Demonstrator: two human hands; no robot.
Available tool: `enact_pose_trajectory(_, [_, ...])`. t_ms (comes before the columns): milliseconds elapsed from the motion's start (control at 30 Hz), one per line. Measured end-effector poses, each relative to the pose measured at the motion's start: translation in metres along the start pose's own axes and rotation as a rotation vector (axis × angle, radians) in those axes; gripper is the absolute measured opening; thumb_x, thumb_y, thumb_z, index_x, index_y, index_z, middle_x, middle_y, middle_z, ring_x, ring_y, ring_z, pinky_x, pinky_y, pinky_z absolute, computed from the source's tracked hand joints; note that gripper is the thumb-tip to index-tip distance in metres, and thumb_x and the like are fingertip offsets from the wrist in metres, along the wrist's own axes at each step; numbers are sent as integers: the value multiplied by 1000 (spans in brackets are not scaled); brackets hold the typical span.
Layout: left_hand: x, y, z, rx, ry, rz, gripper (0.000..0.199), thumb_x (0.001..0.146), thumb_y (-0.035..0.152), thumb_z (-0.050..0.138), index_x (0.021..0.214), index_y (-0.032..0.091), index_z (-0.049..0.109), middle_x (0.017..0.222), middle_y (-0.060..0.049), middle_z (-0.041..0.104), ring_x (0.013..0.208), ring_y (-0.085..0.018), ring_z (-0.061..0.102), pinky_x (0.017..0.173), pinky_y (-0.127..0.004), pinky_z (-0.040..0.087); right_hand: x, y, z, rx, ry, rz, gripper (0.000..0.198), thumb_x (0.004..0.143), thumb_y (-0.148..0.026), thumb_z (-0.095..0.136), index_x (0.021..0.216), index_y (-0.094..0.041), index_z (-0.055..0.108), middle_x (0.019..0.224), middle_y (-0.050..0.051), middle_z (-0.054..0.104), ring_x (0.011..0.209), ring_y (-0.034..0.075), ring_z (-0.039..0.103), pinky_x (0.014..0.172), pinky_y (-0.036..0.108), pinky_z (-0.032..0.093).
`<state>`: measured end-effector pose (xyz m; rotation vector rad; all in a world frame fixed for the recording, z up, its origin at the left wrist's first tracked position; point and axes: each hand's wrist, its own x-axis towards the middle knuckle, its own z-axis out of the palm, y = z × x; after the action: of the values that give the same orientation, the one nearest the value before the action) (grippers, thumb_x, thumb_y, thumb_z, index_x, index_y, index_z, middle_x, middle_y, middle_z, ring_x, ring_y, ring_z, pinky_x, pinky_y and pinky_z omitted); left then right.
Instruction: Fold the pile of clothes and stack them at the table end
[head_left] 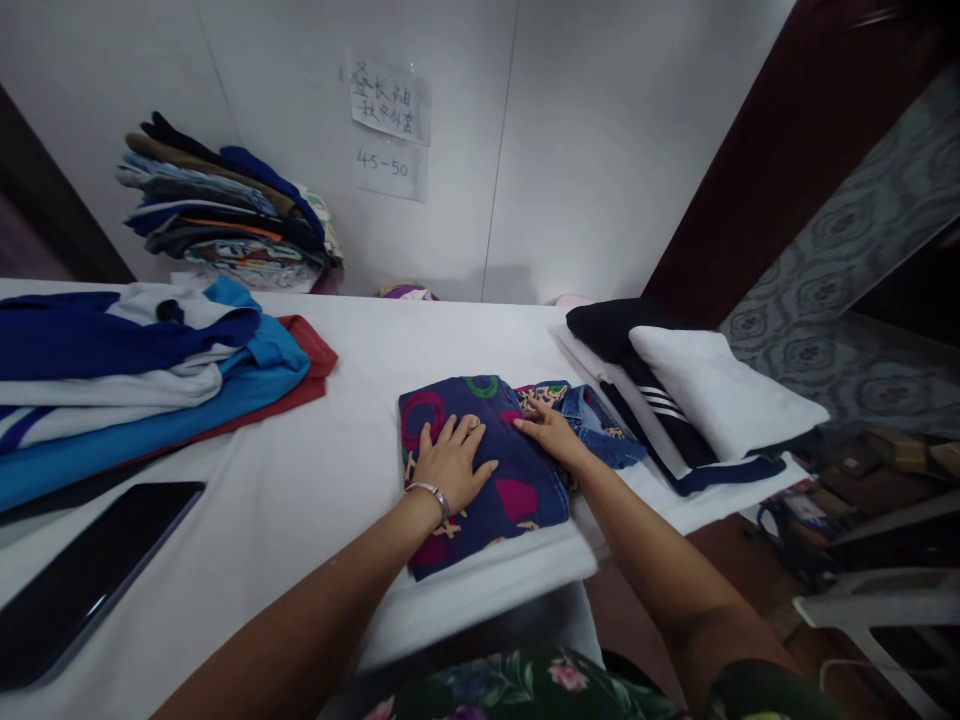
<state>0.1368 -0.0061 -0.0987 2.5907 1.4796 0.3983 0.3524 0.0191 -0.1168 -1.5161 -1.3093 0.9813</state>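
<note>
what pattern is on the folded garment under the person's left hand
The folded navy cloth garment has magenta, green and cream designs; best seen in head view.

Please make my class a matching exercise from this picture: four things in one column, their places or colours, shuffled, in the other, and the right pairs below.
Things
1. Patterned garment
2. Phone
3. Bracelet
4. Paper signs

Places or colours
A. On the wall
B. Silver
C. Under the left hand
D. On the table, at the picture's left edge

Right pairs: 1-C, 2-D, 3-B, 4-A
</note>
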Motion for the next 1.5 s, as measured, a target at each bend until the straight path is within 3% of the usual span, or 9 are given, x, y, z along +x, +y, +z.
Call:
enact_pose_trajectory(167, [-1,0,0,-10,7,6,60,88,51,41,141,23,42,150,-7,39,139,-34,27,110,-66,13,-3,-6,5,100,-52,36,63,66,-34,77,124,-22,56,90,2,70,79,19,66,79,39,55])
enact_pose_trajectory(333, [0,0,1,8,6,1,60,88,51,40,142,23,41,150,-6,38,139,-34,27,110,-66,14,-3,-20,9,355,-115,95,69,62,-27,80,125,-23,53,102,2,71,93,20,66,90,39,53])
enact_pose_trajectory(467, [1,-1,1,23,2,-2,59,89,51,39,141,23,41,150,-6,38,140,-34,27,110,-65,14,-5,-28,10,419,-165,168,65,58,-25,83,118,-22,58,102,2,72,91,19,67,92,37,52])
enact_pose_trajectory(633, [2,-2,1,-10,10,-3,60,87,51,43,141,24,42,149,-7,39,139,-34,28,110,-65,14,-7,-36,13,465,-322,60,52,62,-31,81,110,-22,63,102,1,72,89,18,67,92,35,50])
enact_pose_trajectory(833, [5,-5,-7,-170,22,-55,57,88,55,41,135,25,48,146,-8,45,138,-32,32,111,-61,17,-4,-33,15,447,-336,41,54,59,-28,81,109,-22,63,96,-1,72,85,16,66,84,32,51])
enact_pose_trajectory(1000, [14,-23,-15,-300,116,-168,52,87,52,45,126,20,58,144,-11,47,136,-29,36,110,-50,29,-3,-26,13,494,-311,78,49,54,-23,81,101,-20,65,87,-2,72,74,15,66,77,30,51])
enact_pose_trajectory(1133, [24,-51,-15,-402,247,-276,52,85,50,49,121,14,61,140,-15,50,133,-29,41,112,-44,29,-4,-29,12,541,-290,100,49,53,-22,80,99,-21,65,81,-3,72,69,15,66,73,30,52])
enact_pose_trajectory(1300, [29,-70,-8,-590,381,-346,54,86,49,46,127,15,55,144,-14,46,134,-26,40,113,-43,29,-3,-51,-19,527,-236,42,40,55,-20,78,93,-19,66,74,-3,71,62,14,65,67,27,52])
enact_pose_trajectory(1500, [23,-56,-3,-639,377,-142,62,88,53,44,139,19,42,153,-13,32,141,-24,29,114,-45,28,8,-50,-103,421,-121,56,42,59,-15,74,100,-18,66,82,2,74,67,16,67,71,30,53])
